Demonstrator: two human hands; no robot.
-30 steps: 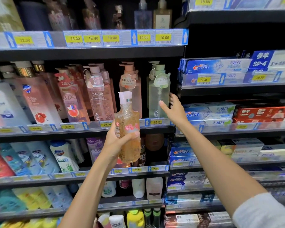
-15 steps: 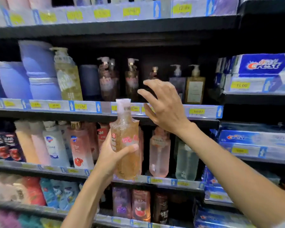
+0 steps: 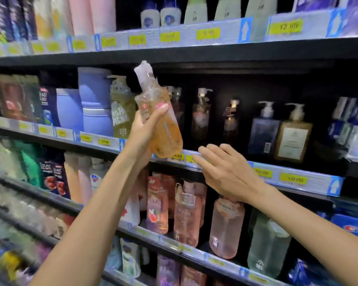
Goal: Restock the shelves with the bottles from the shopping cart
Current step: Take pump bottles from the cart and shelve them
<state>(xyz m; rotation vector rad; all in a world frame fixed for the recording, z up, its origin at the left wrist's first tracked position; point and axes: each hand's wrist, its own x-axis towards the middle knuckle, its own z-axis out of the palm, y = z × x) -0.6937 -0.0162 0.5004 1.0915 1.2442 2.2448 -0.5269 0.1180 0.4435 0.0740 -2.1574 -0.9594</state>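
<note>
**Amber bottle up at the shelf, not yet placed**

The left hand (image 3: pixel 145 131) has its thumb and fingers wrapped round the lower body of the amber bottle (image 3: pixel 159 116), and it's lifted right up in front of the middle shelf (image 3: pixel 298 178), hanging in the air just ahead of the dark pump bottles (image 3: pixel 201 114) standing there. It's not on the shelf yet: the base hovers at about the level of the price strip, touching nothing that I can make out.

The right hand (image 3: pixel 225 170) is out flat, fingers straight and loose, holding nothing, reaching toward the shelf edge beside the yellow price tags (image 3: pixel 177 156). Whether the fingertips actually touch the strip, I can't tell.

Orientation: the bottle's long axis runs mostly up and down but tilted, with the pale pink cap (image 3: pixel 144 73) leaning up and to the left and the base swung down to the right. It needs straightening before it can stand.

As for progress, call it mid-placement on this one bottle. A dark gap shows between the pump bottles, a likely slot. The cart isn't in view, so how many bottles remain is unknown.
</note>
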